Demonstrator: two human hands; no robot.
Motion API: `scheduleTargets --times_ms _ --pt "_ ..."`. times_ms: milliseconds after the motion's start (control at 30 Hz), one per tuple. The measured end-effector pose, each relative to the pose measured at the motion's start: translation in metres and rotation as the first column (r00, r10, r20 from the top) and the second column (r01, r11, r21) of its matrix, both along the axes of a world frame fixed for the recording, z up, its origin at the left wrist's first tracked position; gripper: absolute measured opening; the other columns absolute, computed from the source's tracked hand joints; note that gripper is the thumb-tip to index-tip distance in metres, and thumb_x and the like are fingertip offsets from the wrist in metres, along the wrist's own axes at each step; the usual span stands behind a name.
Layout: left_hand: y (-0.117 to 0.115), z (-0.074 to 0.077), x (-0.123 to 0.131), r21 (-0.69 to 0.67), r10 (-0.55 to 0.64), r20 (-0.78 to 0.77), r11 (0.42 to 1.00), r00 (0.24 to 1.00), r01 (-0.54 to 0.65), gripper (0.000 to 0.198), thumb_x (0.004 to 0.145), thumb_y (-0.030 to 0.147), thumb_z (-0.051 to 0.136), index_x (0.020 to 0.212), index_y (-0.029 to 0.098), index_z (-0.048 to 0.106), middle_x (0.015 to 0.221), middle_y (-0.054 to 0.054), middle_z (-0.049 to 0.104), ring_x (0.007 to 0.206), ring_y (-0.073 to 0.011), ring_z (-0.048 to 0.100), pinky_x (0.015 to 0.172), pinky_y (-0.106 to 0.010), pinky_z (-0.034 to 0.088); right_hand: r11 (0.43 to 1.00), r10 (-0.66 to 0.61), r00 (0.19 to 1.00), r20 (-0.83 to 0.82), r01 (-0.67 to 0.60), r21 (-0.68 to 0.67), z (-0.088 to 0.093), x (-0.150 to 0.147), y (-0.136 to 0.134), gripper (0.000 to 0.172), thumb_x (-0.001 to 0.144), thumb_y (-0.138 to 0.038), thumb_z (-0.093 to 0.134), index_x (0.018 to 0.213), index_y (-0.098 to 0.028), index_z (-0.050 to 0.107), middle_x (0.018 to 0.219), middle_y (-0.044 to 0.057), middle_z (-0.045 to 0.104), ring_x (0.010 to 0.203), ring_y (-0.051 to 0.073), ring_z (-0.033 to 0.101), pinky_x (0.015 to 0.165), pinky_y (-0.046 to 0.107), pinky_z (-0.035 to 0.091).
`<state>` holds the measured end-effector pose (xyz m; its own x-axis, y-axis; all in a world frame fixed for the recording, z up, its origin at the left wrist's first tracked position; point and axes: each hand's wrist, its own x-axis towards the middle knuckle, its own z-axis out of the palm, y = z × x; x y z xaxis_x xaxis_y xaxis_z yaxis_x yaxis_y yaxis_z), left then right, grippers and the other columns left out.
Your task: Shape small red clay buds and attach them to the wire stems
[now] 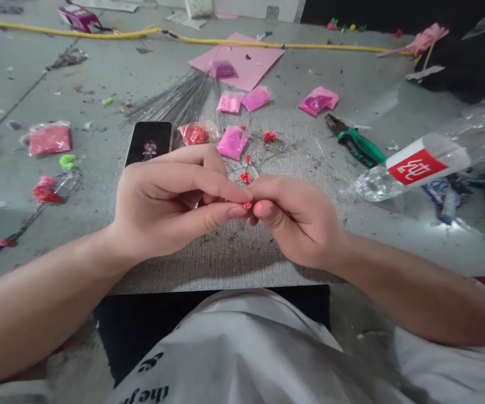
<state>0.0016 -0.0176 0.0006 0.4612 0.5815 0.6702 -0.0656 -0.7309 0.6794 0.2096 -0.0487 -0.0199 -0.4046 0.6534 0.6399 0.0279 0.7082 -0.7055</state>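
Note:
My left hand point(170, 205) and my right hand point(297, 219) meet over a grey board point(242, 258) on my lap. Both are closed in a pinch around a tiny red bead point(247, 205) held between their fingertips. Just beyond the fingers lie small red bead flowers point(245, 177) on thin wires. A black phone point(149, 142) lies behind my left hand. A bag of red beads point(195, 134) and a bag of pink beads point(232, 142) sit behind the hands.
A bundle of thin wires point(183, 100) fans out toward a pink sheet point(242, 60). More pink bead bags point(318, 102), green-handled pliers point(358, 146), a clear plastic bottle point(428, 160), a red bead bag point(50, 139) and a yellow cord point(99, 33) lie around on the grey floor.

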Motion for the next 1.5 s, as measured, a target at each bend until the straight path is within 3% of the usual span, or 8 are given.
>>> scheduleTargets --times_ms 233,400,700,933,1233,1500 --pt "0.0004 0.0015 0.0005 0.013 0.02 -0.034 1.0 0.999 -0.02 0.018 0.083 0.016 0.084 0.098 0.027 0.085 0.073 -0.002 0.065 0.063 -0.0137 0.058 0.052 -0.03 0.047 1.0 -0.03 0.998 0.049 0.03 0.0 -0.0005 0.0008 -0.0004 0.02 0.108 -0.028 0.053 0.101 -0.02 0.07 0.088 0.001 0.074 0.078 0.012 0.068 0.076 0.026 0.057" --pt "0.0026 0.0013 0.0008 0.048 0.007 0.009 0.999 1.0 -0.008 0.019 0.079 0.012 0.086 0.095 0.022 0.085 0.07 -0.003 0.063 0.059 -0.0127 0.057 0.048 -0.029 0.045 0.999 -0.008 0.999 0.031 0.009 -0.034 0.0001 0.0004 -0.0014 0.019 0.107 -0.028 0.054 0.101 -0.02 0.071 0.087 0.0 0.075 0.079 0.011 0.069 0.076 0.025 0.057" --pt "0.004 -0.0006 0.005 0.109 0.014 0.025 0.994 1.0 -0.016 0.006 0.084 0.025 0.084 0.089 0.026 0.083 0.065 -0.002 0.061 0.055 -0.0123 0.057 0.045 -0.027 0.045 0.997 -0.024 0.999 0.048 0.027 -0.074 0.001 0.0014 -0.004 0.021 0.108 -0.029 0.053 0.103 -0.021 0.072 0.086 0.0 0.075 0.077 0.012 0.069 0.073 0.025 0.057" --pt "0.005 -0.0016 0.0058 0.101 0.006 0.032 0.995 0.999 -0.01 0.009 0.081 0.02 0.086 0.089 0.022 0.084 0.065 -0.003 0.061 0.055 -0.0119 0.058 0.046 -0.026 0.045 0.999 0.001 1.0 0.017 0.0 -0.05 -0.0002 0.0007 -0.0021 0.019 0.107 -0.025 0.054 0.102 -0.019 0.071 0.089 0.001 0.076 0.078 0.01 0.069 0.073 0.022 0.056" --pt "0.0055 -0.0027 0.007 0.093 0.036 0.037 0.995 0.999 -0.039 0.009 0.08 0.027 0.087 0.089 0.029 0.085 0.062 -0.001 0.062 0.052 -0.012 0.057 0.045 -0.025 0.045 1.0 0.001 0.999 0.045 0.0 -0.03 0.0017 0.0012 -0.0016 0.023 0.109 -0.028 0.051 0.102 -0.02 0.072 0.089 0.0 0.076 0.078 0.01 0.069 0.073 0.023 0.057" --pt "0.0063 -0.0036 0.0063 0.075 0.027 0.031 0.997 0.999 -0.029 0.013 0.078 0.021 0.088 0.09 0.026 0.085 0.067 -0.001 0.065 0.053 -0.0101 0.057 0.046 -0.024 0.045 0.998 -0.024 0.997 0.072 0.028 -0.056 0.0015 0.0019 -0.0023 0.022 0.109 -0.029 0.051 0.105 -0.021 0.072 0.09 0.0 0.076 0.08 0.01 0.07 0.076 0.023 0.057"
